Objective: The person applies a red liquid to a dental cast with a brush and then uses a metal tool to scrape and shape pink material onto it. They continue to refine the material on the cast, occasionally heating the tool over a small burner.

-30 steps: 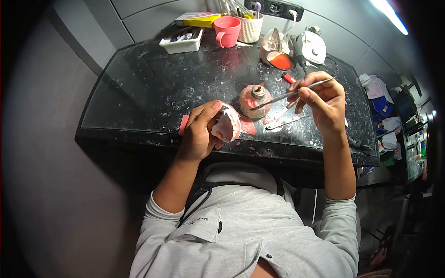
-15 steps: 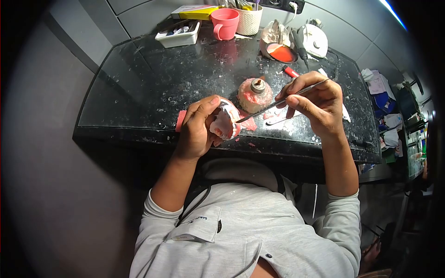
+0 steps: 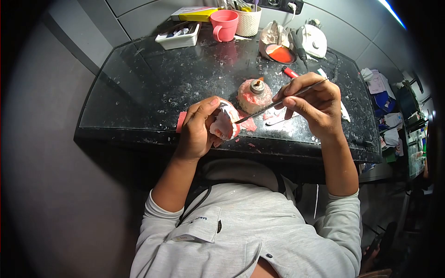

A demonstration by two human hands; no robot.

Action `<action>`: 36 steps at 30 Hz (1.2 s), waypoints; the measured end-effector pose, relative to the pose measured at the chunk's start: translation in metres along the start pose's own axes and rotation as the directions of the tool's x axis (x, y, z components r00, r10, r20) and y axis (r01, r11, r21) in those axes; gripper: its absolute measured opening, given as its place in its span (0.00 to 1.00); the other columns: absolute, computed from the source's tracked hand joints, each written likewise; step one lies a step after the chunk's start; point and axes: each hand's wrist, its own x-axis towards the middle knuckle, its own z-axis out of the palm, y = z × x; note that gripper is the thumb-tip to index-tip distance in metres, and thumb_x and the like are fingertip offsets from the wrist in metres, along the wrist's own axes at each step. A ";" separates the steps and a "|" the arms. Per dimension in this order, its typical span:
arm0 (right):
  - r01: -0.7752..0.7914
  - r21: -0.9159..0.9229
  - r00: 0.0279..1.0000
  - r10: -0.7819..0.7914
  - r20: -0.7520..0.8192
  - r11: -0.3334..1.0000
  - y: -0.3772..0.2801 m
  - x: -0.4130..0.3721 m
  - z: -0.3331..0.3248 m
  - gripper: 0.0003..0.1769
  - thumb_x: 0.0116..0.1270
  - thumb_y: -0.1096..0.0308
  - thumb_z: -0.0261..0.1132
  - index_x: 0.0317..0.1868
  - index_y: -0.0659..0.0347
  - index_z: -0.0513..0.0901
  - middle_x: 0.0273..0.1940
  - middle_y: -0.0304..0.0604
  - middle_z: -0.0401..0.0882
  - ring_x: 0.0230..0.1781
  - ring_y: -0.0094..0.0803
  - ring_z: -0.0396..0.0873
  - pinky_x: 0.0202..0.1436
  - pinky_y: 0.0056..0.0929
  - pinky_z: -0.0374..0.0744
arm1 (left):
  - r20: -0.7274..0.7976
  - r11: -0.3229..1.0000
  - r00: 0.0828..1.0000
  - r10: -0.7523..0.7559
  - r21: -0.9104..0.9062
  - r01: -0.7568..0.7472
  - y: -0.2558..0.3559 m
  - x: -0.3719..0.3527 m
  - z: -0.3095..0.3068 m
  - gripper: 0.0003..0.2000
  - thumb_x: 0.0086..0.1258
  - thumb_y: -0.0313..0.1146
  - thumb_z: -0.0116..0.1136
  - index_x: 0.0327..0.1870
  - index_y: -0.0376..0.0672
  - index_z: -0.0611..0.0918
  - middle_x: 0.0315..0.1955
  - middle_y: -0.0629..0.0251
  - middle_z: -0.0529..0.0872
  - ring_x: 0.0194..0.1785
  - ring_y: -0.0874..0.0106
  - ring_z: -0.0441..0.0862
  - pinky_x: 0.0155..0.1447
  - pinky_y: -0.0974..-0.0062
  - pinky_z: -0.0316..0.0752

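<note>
My left hand [image 3: 197, 127] is closed around a dental model [image 3: 224, 124] with pink wax and white teeth along its edge, tilted above the front of the bench. In my right hand [image 3: 320, 105], a thin metal wax carver [image 3: 265, 109] is pinched between thumb and fingers. The carver's dark tip meets the toothed rim of the model. Just behind the model stands a wax-smeared spirit burner [image 3: 255, 96] with a metal neck. Pink wax scraps [image 3: 249, 124] lie beneath my hands, and a pink wax sheet [image 3: 181, 121] sits beside my left hand.
A second metal tool [image 3: 276, 122] lies right of the burner. Farther back are a red lighter [image 3: 290, 72], a dish of red wax [image 3: 281, 54], a handpiece [image 3: 300, 48] and a white rounded device [image 3: 312, 41]. A pink mug [image 3: 225, 26] and white tray [image 3: 179, 37] stand at the back.
The carver tip stays at the model's rim with only a very slight shift of my right hand. Both hands keep their holds.
</note>
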 end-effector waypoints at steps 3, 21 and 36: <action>-0.006 0.001 1.000 0.006 -0.002 1.000 -0.001 0.000 -0.001 0.08 0.68 0.82 0.71 0.46 0.76 0.83 0.43 0.54 0.87 0.42 0.36 0.91 0.34 0.26 0.90 | 0.011 1.000 1.000 -0.004 -0.008 0.004 0.000 0.000 -0.002 0.22 0.82 0.45 0.44 0.42 0.32 0.84 0.24 0.58 0.86 0.20 0.76 0.80 0.20 0.80 0.70; -0.001 -0.042 0.999 -0.001 -0.033 0.999 -0.003 0.000 0.003 0.04 0.67 0.83 0.71 0.39 0.75 0.84 0.42 0.55 0.86 0.38 0.35 0.90 0.31 0.25 0.89 | 0.012 1.000 1.000 -0.001 -0.022 0.002 -0.003 0.000 -0.004 0.22 0.82 0.44 0.45 0.42 0.31 0.83 0.26 0.58 0.87 0.23 0.74 0.82 0.26 0.78 0.75; 0.108 -0.143 0.994 -0.107 0.012 0.984 0.002 -0.001 -0.002 0.06 0.68 0.84 0.70 0.40 0.72 0.80 0.43 0.57 0.86 0.39 0.35 0.90 0.30 0.24 0.88 | 0.003 1.000 1.000 0.003 -0.002 -0.003 0.001 0.000 -0.001 0.21 0.82 0.43 0.46 0.42 0.32 0.84 0.26 0.58 0.87 0.23 0.74 0.84 0.24 0.79 0.76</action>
